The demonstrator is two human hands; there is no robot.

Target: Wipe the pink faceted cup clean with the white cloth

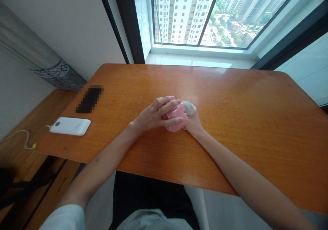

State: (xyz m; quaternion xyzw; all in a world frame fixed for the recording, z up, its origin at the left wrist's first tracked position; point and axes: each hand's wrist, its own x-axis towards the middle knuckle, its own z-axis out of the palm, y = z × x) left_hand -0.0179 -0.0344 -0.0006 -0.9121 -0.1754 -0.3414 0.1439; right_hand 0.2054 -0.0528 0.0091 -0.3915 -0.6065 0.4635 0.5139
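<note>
Your wooden table [230, 120] fills mid-frame. Your left hand [153, 115] and right hand [194, 125] meet at centre. A white power bank [70, 126] sits at the left. Both hands are clamped round a small pink object [176, 113], with your left fingers curled over it and your right hand cupping it from below.

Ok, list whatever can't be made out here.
Head view: the pink object is largely covered by the left hand, so its kind is unclear.
Head view: the grip of the right hand is hidden behind the pink object.
Head view: the dark item on the table is pixelated.
</note>
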